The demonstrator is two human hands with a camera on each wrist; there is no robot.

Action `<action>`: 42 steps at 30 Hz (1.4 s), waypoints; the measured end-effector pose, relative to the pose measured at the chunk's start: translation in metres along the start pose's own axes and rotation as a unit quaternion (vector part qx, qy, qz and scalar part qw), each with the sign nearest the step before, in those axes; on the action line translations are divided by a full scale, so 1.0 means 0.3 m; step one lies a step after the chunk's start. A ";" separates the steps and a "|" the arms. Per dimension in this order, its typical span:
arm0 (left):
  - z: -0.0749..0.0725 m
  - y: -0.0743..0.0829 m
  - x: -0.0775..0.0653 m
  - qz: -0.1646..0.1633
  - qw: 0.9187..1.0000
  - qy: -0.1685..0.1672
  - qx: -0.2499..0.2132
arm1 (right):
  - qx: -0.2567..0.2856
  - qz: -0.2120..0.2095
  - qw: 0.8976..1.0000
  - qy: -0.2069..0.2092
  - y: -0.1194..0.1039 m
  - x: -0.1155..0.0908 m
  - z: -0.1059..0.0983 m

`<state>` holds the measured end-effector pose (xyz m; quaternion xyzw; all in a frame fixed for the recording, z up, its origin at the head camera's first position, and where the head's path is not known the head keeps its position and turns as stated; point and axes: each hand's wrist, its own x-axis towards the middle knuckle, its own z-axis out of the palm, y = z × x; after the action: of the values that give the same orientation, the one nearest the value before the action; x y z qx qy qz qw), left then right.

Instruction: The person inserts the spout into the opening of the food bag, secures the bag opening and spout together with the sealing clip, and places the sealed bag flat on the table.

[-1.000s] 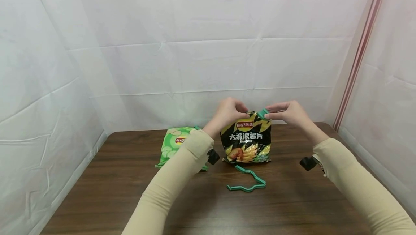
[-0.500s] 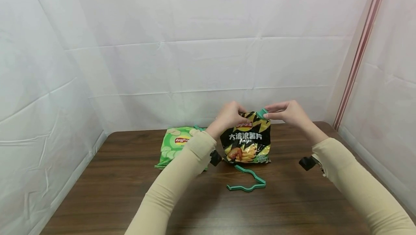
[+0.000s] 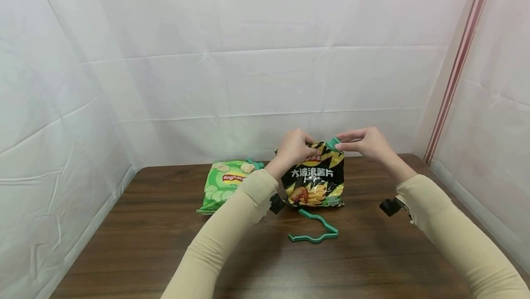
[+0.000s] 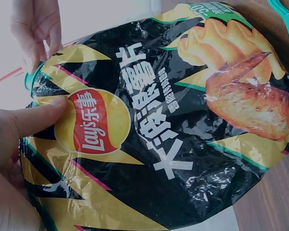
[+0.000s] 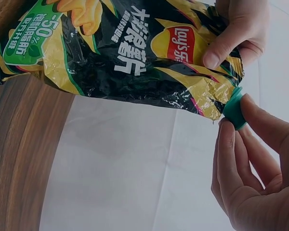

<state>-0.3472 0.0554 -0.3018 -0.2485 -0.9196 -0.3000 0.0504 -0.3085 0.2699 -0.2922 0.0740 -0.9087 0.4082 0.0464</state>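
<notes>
A black and yellow Lay's chip bag [image 3: 312, 179] stands upright on the table, its top held up between the hands. My left hand [image 3: 295, 147] grips its top edge, thumb [image 4: 38, 115] across the front beside the logo and the other fingers mostly hidden behind. At the bag's top right corner my right hand [image 3: 364, 142] pinches a small green cap [image 5: 235, 109] between thumb and fingertips. The cap meets the corner of the bag; how it is joined there is hidden. In front of the bag lies a bent green bag clip [image 3: 316, 239], its two arms spread apart.
A green Lay's chip bag [image 3: 219, 188] lies at the left, partly behind my left forearm. Another green cap piece [image 3: 256, 164] sits at its top right corner. White sheeting [image 3: 265, 87] walls the back and sides of the brown wooden table [image 3: 136, 230].
My left hand has shifted slightly right and down, its thumb now covering part of the logo. The bag's top has moved a little. The right hand keeps pinching the cap at the corner.
</notes>
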 end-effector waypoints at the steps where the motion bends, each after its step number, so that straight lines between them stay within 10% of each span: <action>1: 0.001 -0.001 -0.001 0.001 1.000 0.003 0.002 | 0.001 0.000 1.000 0.001 -0.001 -0.001 0.001; 42: 0.059 -0.014 -0.020 0.025 0.996 0.087 -0.002 | 0.007 -0.024 1.000 0.000 0.021 0.003 0.010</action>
<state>-0.3428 0.0601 -0.3198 -0.2440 -0.9047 -0.3210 0.1373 -0.3104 0.2717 -0.2987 0.0958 -0.9040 0.4130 0.0554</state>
